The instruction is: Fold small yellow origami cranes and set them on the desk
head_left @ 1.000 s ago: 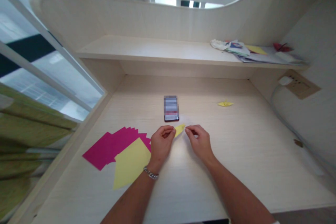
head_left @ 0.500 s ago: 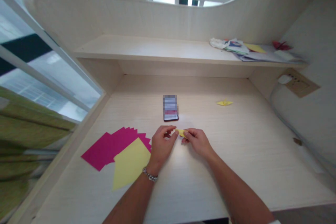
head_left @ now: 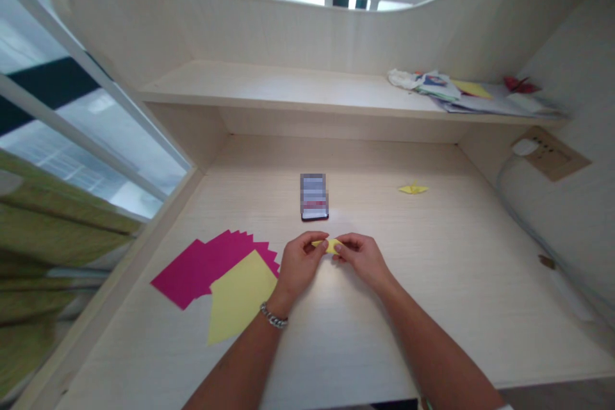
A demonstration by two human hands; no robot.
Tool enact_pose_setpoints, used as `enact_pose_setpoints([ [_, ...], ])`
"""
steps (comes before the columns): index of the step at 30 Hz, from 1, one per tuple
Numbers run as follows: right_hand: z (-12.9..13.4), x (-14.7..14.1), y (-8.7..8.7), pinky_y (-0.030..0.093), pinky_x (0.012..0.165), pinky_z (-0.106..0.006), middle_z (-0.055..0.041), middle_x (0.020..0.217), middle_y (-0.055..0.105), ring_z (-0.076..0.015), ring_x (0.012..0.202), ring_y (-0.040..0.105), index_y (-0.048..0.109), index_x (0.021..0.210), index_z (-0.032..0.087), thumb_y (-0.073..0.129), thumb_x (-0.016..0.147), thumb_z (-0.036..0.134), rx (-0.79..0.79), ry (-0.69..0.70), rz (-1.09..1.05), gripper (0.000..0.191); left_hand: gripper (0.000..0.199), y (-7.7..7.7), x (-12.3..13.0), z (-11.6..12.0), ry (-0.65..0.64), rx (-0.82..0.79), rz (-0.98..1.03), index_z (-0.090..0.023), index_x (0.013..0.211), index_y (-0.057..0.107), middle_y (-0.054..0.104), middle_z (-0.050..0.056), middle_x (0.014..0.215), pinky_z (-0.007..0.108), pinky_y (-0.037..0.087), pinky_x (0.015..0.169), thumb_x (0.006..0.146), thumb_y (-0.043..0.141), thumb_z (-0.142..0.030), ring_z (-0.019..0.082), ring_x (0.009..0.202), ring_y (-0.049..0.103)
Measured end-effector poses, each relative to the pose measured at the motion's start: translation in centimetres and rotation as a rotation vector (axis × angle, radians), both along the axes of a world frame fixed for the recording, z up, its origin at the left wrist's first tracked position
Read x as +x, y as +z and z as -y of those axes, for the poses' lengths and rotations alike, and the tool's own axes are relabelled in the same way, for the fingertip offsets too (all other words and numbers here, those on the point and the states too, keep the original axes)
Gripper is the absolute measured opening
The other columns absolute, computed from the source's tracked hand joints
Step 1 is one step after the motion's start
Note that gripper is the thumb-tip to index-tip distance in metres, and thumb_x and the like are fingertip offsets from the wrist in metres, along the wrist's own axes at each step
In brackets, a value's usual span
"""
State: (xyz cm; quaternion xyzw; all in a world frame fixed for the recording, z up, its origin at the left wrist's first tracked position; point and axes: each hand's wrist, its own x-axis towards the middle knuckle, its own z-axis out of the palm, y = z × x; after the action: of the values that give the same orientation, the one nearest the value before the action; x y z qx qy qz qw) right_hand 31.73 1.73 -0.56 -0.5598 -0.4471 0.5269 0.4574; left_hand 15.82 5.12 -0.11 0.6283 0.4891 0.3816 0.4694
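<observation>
A small folded piece of yellow paper (head_left: 331, 246) is pinched between my two hands, just below a phone (head_left: 314, 197) on the desk. My left hand (head_left: 302, 262) grips its left part with thumb and fingers. On the right side, my right hand (head_left: 361, 257) holds the other end, fingers curled. A yellow sheet (head_left: 240, 301) lies by my left wrist, partly over a fan of magenta sheets (head_left: 192, 272). Farther back to the right rests a folded yellow paper shape (head_left: 414, 189) with pointed ends.
The pale desk (head_left: 461, 307) has a shelf (head_left: 288, 86) behind it, with papers (head_left: 461, 91) and a red folded item (head_left: 521, 84) at its right. A cable (head_left: 519, 224) runs from a wall socket (head_left: 552, 154). A window and green curtain (head_left: 57, 224) are at left.
My left hand's fingers have closed in over the yellow paper, and more of its left end shows between them. The whole view has shifted slightly.
</observation>
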Motion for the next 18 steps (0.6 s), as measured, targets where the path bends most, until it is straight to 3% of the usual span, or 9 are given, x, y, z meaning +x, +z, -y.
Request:
enact_pose_setpoints([
  [6, 0.0, 0.4, -0.4, 0.049, 0.062, -0.028, -0.0054, 0.073, 0.068, -0.0156, 0.064, 0.061, 0.071, 0.082, 0.015, 0.065, 0.073, 0.038, 0.015, 0.031, 0.047, 0.025, 0.019, 0.0, 0.1, 0.1, -0.113, 0.003, 0.046, -0.017, 0.089, 0.07, 0.072, 0.006, 0.089, 0.029, 0.054, 0.072, 0.077, 0.063, -0.03, 0.019, 0.08, 0.066],
  [12, 0.1, 0.4, 0.4, 0.048, 0.067, -0.03, -0.0062, 0.078, 0.071, -0.0175, 0.071, 0.063, 0.072, 0.08, 0.016, 0.068, 0.069, 0.032, 0.065, -0.031, 0.102, 0.02, 0.019, 0.0, 0.0, 0.0, -0.158, -0.041, 0.055, -0.017, 0.086, 0.07, 0.072, 0.007, 0.085, 0.03, 0.054, 0.07, 0.076, 0.063, -0.032, 0.019, 0.078, 0.066],
  [18, 0.1, 0.3, 0.8, 0.049, 0.062, -0.03, -0.0047, 0.068, 0.07, -0.0153, 0.06, 0.061, 0.072, 0.072, 0.016, 0.073, 0.061, 0.025, 0.019, -0.039, -0.005, 0.015, 0.012, 0.1, -0.3, -0.2, -0.217, -0.101, 0.096, -0.016, 0.079, 0.068, 0.071, 0.006, 0.08, 0.028, 0.053, 0.067, 0.073, 0.064, -0.025, 0.017, 0.072, 0.065],
])
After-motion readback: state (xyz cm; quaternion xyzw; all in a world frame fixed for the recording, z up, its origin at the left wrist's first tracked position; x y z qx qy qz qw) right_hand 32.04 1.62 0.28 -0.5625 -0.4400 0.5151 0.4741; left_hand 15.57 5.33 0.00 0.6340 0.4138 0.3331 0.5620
